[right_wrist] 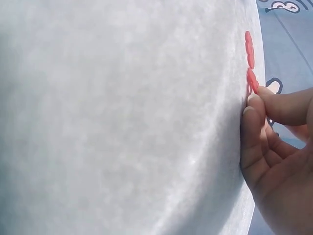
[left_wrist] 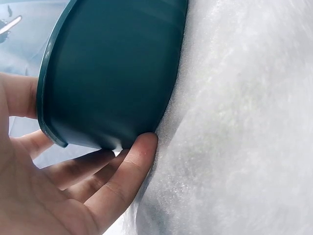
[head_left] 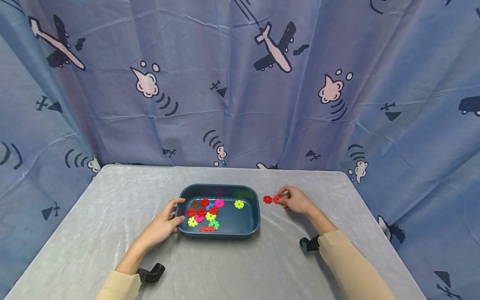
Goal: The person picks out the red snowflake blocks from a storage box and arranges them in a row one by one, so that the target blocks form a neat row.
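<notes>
My left hand (head_left: 161, 227) grips the left end of a dark teal plastic tray (head_left: 234, 221). In the left wrist view its fingers (left_wrist: 122, 183) bear on the outer wall of the tray (left_wrist: 112, 73) near its base. Right of the tray, my right hand (head_left: 298, 202) pinches a red notched plastic disc (head_left: 276, 199) between thumb and fingertips. The right wrist view shows that disc (right_wrist: 252, 79) tilted, with one edge close to the tabletop. A second red notched disc (head_left: 267, 199) lies flat just left of it, in line with it.
Inside the tray, several notched discs in red, pink, green, brown and blue crowd the left half. One yellow disc (head_left: 239, 204) lies apart toward the right. A pale cloth (head_left: 225, 271) covers the table, and a patterned blue curtain (head_left: 240, 83) hangs behind it.
</notes>
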The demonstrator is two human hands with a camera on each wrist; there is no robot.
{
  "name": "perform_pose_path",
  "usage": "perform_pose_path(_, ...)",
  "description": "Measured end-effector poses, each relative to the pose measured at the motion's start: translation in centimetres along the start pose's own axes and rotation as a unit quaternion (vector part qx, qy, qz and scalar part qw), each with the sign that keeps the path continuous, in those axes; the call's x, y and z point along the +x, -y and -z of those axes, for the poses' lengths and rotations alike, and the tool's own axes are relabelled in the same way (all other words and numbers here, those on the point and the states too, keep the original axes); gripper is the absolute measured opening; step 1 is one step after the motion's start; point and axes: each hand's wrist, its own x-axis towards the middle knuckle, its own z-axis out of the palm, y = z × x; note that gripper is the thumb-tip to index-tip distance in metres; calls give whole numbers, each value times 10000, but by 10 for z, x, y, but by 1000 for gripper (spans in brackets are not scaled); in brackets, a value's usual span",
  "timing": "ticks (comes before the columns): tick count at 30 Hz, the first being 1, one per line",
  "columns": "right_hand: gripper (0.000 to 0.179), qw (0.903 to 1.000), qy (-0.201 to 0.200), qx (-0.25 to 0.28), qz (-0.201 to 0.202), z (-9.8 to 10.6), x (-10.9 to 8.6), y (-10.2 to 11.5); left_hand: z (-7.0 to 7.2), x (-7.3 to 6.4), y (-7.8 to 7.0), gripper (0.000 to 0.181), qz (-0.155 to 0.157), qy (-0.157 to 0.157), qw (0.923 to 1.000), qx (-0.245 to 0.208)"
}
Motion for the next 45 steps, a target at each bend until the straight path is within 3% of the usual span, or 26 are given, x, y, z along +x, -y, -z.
perform_pose_path(14,19,9999,-6,-93,59,1,-1,-5,-1,-1,-2,54,-48,30,10000,2)
perform_pose_path(23,21,9994,-95,-303,98,1,-3,8,1,-2,0,54,-52,10,10000,47)
perform_pose_path(29,23,9971,-333,-512,455,5,-8,31,0,-2,-1,54,-39,-3,10000,72)
perform_pose_path(35,21,9948,-316,-486,833,2,-21,68,0,-2,-2,54,-18,-2,10000,94)
perform_pose_path(45,16,9867,-7,-482,1551,-25,-31,114,1,-2,-1,54,9,7,9999,125)
